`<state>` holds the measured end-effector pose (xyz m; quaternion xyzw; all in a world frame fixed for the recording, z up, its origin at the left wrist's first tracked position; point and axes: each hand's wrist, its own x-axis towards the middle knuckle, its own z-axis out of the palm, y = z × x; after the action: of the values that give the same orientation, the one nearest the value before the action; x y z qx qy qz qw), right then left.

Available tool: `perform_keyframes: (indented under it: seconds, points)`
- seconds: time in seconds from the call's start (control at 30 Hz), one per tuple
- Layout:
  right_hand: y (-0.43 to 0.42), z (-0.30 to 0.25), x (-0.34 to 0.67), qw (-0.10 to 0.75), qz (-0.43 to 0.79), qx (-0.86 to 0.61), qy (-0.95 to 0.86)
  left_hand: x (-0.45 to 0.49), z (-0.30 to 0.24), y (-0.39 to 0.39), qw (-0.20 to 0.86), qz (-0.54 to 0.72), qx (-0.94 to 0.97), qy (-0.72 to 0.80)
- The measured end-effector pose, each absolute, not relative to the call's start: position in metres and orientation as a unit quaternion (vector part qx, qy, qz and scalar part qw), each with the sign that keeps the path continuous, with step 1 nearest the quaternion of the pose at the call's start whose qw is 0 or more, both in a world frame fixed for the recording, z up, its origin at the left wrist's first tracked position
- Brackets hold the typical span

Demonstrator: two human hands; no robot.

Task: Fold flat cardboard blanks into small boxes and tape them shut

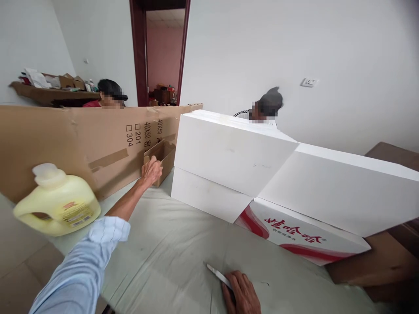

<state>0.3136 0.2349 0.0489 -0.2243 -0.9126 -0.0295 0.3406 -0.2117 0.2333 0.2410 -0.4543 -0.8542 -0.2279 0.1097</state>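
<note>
My left hand [152, 171] reaches forward and is closed on the near rim of a small open cardboard box [167, 165]. That box stands on the cloth-covered table, between a tall cardboard sheet [111, 144] and white boxes. My right hand [242, 293] is low in the view, its fingers curled over a slim white cutter-like tool [218, 274]. The tool's thin dark tip points away to the left, close to the cloth. My right thumb lies along its near side, and its rear end is hidden under the fingers.
A yellow jug [62, 205] stands at the left table edge. Stacked white boxes [225, 152], one a red-printed box [294, 233], block the right. Brown cardboard [386, 257] lies beyond. Two people sit behind the cardboard and boxes. Green cloth [157, 248] covers the table.
</note>
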Motion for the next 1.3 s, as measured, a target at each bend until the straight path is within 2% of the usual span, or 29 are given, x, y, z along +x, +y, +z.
perform_keyframes:
  seconds: [0.2, 0.37, 0.7, 0.87, 1.0, 1.1, 1.3]
  points:
    - [0.23, 0.054, 0.303, 0.368, -0.036, -0.225, -0.902, -0.154, 0.228, 0.093, 0.144, -0.222, -0.438, -0.859]
    - [0.234, 0.052, 0.31, 0.341, -0.063, -0.245, -0.905, -0.095, 0.216, 0.003, 0.153, -0.24, -0.481, -0.829]
    - [0.25, 0.054, 0.408, 0.313, -0.065, -0.362, -0.876, 0.016, 0.203, -0.058, 0.108, -0.323, -0.604, -0.721]
    - [0.228, 0.059, 0.409, 0.303, -0.008, -0.344, -0.889, 0.045, 0.21, -0.056, -0.018, -0.383, -0.619, -0.685]
    - [0.197, 0.081, 0.389, 0.304, 0.189, -0.259, -0.897, 0.033, 0.211, -0.04, -0.242, -0.474, -0.538, -0.654]
    - [0.175, 0.106, 0.382, 0.285, 0.276, -0.246, -0.884, 0.015, 0.198, -0.021, -0.379, -0.518, -0.415, -0.644]
    - [0.145, 0.148, 0.38, 0.241, 0.356, -0.218, -0.876, 0.005, 0.165, 0.013, -0.471, -0.465, -0.355, -0.661]
